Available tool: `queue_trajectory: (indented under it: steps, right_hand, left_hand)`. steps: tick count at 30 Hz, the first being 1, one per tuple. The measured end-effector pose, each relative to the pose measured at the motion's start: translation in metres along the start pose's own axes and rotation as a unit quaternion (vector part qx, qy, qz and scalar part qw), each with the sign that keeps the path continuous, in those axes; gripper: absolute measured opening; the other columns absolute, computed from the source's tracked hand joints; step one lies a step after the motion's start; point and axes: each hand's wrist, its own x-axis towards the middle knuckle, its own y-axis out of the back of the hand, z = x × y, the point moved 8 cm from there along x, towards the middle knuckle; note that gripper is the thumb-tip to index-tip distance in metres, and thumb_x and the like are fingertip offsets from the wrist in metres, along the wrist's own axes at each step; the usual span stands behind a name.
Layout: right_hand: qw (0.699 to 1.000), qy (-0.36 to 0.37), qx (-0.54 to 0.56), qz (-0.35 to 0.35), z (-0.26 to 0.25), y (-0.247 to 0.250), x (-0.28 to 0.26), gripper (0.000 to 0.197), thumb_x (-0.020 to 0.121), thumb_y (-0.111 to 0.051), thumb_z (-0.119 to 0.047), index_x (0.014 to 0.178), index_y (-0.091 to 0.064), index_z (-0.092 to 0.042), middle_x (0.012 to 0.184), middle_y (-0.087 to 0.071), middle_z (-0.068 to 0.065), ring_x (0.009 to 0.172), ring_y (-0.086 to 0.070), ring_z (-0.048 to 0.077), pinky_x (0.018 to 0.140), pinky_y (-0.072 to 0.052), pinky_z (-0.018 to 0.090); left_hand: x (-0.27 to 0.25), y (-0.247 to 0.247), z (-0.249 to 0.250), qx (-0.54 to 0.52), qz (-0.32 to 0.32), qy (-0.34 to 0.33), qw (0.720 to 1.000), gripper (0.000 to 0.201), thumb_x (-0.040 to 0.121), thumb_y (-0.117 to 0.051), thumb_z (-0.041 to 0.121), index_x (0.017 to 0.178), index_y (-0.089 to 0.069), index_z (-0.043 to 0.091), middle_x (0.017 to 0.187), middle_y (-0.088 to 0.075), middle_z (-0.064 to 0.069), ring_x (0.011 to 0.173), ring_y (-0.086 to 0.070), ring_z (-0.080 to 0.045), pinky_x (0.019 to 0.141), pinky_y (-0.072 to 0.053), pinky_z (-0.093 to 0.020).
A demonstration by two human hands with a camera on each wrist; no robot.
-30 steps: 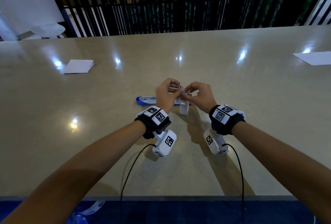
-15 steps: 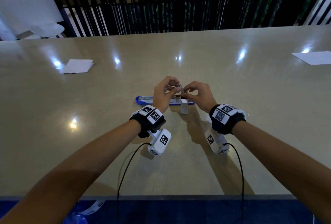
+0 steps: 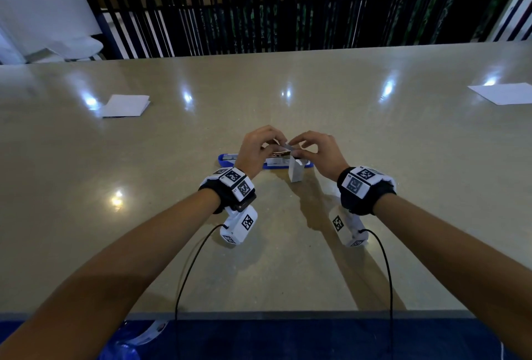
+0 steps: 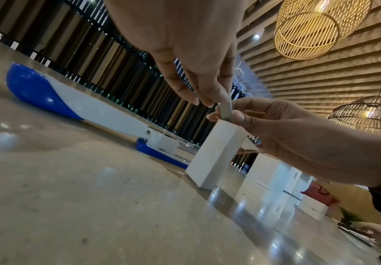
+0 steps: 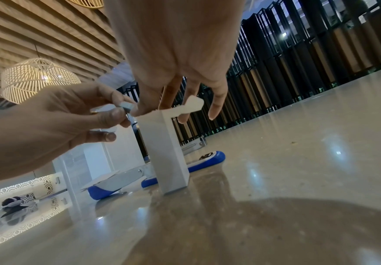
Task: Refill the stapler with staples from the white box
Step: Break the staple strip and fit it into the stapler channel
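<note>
A white staple box (image 3: pixel 296 173) (image 4: pixel 216 154) (image 5: pixel 167 156) stands on end on the beige table (image 3: pixel 288 259), its top flap (image 5: pixel 191 106) open. Behind it the blue-and-white stapler (image 3: pixel 226 158) (image 4: pixel 71 102) (image 5: pixel 107 186) lies opened flat. Just above the box, a short grey staple strip (image 3: pixel 289 146) (image 4: pixel 226 112) (image 5: pixel 126 106) is pinched from both ends. My left hand (image 3: pixel 277 144) (image 4: pixel 209 102) (image 5: pixel 121 112) holds one end between thumb and fingertips. My right hand (image 3: pixel 299 150) (image 4: pixel 226 117) (image 5: pixel 139 110) pinches the other end.
A folded white paper (image 3: pixel 126 104) lies far left and a white sheet (image 3: pixel 503 93) far right on the table. Black wrist-camera cables (image 3: pixel 184 273) trail over the table's near edge (image 3: pixel 259 315). A dark slatted screen stands behind the table.
My left wrist has drifted slightly left. Both hands have stayed together above the box, still pinching the staple strip.
</note>
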Motion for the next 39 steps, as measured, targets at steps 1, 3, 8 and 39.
queue_trajectory:
  steps: [1, 3, 8, 39]
  right_hand:
    - [1.000, 0.000, 0.002, -0.001, 0.000, -0.001, 0.000, 0.016, 0.081, -0.069, -0.012, 0.096, -0.071, -0.006, 0.100, -0.071, 0.011, 0.089, -0.062, 0.021, 0.082, -0.050, 0.028]
    - [1.000, -0.001, -0.005, -0.002, 0.000, -0.002, 0.002, 0.014, 0.081, -0.068, -0.012, 0.094, -0.071, -0.006, 0.099, -0.070, 0.011, 0.090, -0.063, 0.024, 0.084, -0.052, 0.034]
    - [1.000, -0.015, -0.017, -0.015, 0.007, -0.006, 0.005, 0.012, 0.081, -0.069, -0.014, 0.090, -0.068, -0.006, 0.098, -0.068, 0.010, 0.091, -0.061, 0.027, 0.086, -0.053, 0.043]
    - [0.996, -0.065, 0.032, 0.050, 0.014, -0.006, -0.002, 0.015, 0.084, -0.065, -0.008, 0.090, -0.071, 0.004, 0.092, -0.073, 0.020, 0.087, -0.068, 0.032, 0.083, -0.055, 0.049]
  left_hand:
    - [0.000, 0.000, 0.000, 0.004, -0.001, -0.005, 1.000, 0.010, 0.078, -0.065, -0.007, 0.077, -0.068, 0.003, 0.085, -0.068, -0.012, 0.079, -0.064, -0.021, 0.071, -0.053, -0.024]
    - [0.000, 0.000, 0.001, 0.006, -0.005, -0.011, 1.000, 0.013, 0.077, -0.063, -0.010, 0.077, -0.068, 0.002, 0.086, -0.067, -0.012, 0.079, -0.063, -0.018, 0.071, -0.051, -0.017]
    - [0.004, 0.005, 0.002, 0.002, -0.006, -0.013, 1.000, 0.011, 0.078, -0.062, -0.012, 0.075, -0.066, -0.002, 0.085, -0.065, -0.013, 0.074, -0.056, 0.002, 0.065, -0.046, -0.006]
    - [-0.004, 0.004, -0.015, -0.198, 0.072, 0.196, 0.958, 0.006, 0.098, -0.047, 0.013, 0.099, -0.050, 0.009, 0.095, -0.060, -0.004, 0.087, -0.059, -0.009, 0.065, -0.054, -0.016]
